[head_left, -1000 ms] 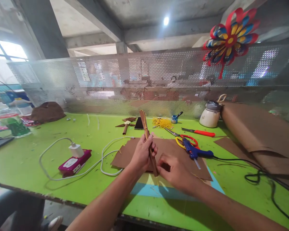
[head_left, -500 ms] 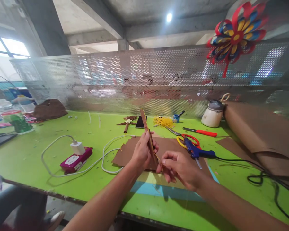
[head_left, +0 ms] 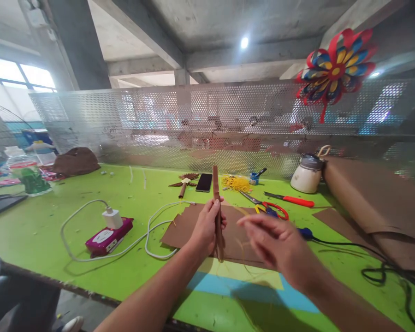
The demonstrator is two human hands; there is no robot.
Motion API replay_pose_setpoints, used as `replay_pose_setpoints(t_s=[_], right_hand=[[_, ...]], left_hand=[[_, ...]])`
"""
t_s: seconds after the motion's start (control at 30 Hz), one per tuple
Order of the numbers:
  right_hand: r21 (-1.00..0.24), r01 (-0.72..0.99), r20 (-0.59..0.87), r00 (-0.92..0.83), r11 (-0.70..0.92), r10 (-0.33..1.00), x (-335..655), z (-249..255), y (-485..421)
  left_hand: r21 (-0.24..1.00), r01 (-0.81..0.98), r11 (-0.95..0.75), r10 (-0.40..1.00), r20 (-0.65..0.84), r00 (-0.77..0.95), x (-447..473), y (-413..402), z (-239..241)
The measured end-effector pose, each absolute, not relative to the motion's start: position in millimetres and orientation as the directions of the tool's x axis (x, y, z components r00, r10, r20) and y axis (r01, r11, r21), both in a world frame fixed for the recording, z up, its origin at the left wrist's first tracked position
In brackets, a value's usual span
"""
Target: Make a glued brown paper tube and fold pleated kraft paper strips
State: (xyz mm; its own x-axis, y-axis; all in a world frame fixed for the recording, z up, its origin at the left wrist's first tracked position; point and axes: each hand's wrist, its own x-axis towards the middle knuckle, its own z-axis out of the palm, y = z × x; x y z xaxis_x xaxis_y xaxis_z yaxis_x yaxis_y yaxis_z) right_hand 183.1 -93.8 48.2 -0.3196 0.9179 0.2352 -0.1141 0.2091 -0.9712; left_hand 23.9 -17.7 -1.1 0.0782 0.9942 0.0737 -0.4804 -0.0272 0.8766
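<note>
My left hand [head_left: 209,221] is closed around a folded strip of brown paper [head_left: 216,186], which stands upright over the work area. To its right is my right hand [head_left: 275,240], blurred by motion, its thumb and forefinger pinched on a thin yellow strand [head_left: 242,210]. Loops of the strand hang faintly below those fingers. Beneath both hands lies a brown paper sheet [head_left: 183,226], over yellow and light-blue sheets [head_left: 214,282]. The glue gun, seen at its blue handle end [head_left: 305,234], is mostly hidden behind my right hand.
Scissors [head_left: 280,210], a red-handled knife [head_left: 299,201], yellow shreds [head_left: 237,183], a phone [head_left: 204,182] and a brown paper figure [head_left: 184,186] lie behind. A purple power block [head_left: 109,237] with a white cable is left. A jar [head_left: 306,175] and large brown roll [head_left: 366,198] are right.
My right hand has moved right and away from the brown strip, drawing the yellow strand off its edge. The strip now appears more upright and edge-on in my left hand.
</note>
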Motion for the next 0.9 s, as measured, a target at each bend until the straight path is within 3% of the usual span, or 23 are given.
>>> replay_pose_setpoints(t_s=[0.13,0.3,0.53,0.67,0.77,0.9], right_hand=[[-0.863,-0.215,0.472,-0.021,0.457,0.881,221.6,101.4,-81.8],[-0.794,-0.08,0.606,-0.028,0.603,0.795,237.9,153.6,-79.3],[-0.823,0.141,0.483,-0.336,0.55,0.809,207.4,131.4,-100.6],[-0.735,0.358,0.343,-0.537,0.576,0.771,182.7,90.0,-114.4],[-0.653,0.474,0.273,-0.581,0.591,0.767,168.3,55.7,-115.1],[-0.688,0.483,0.224,-0.569,0.542,0.791,162.1,20.0,-101.5]], left_hand=[[0.896,-0.443,-0.033,0.993,0.081,0.09,26.7,-19.8,-1.3],[0.902,-0.428,-0.055,0.989,0.109,0.102,27.9,-21.7,0.9],[0.883,-0.467,-0.049,0.989,0.107,0.099,26.9,-24.1,2.3],[0.862,-0.506,-0.018,0.99,0.085,0.11,26.2,-22.7,3.3],[0.85,-0.527,0.026,0.991,0.047,0.124,24.8,-21.8,5.7],[0.827,-0.558,0.074,0.986,0.023,0.164,23.6,-25.6,12.6]])
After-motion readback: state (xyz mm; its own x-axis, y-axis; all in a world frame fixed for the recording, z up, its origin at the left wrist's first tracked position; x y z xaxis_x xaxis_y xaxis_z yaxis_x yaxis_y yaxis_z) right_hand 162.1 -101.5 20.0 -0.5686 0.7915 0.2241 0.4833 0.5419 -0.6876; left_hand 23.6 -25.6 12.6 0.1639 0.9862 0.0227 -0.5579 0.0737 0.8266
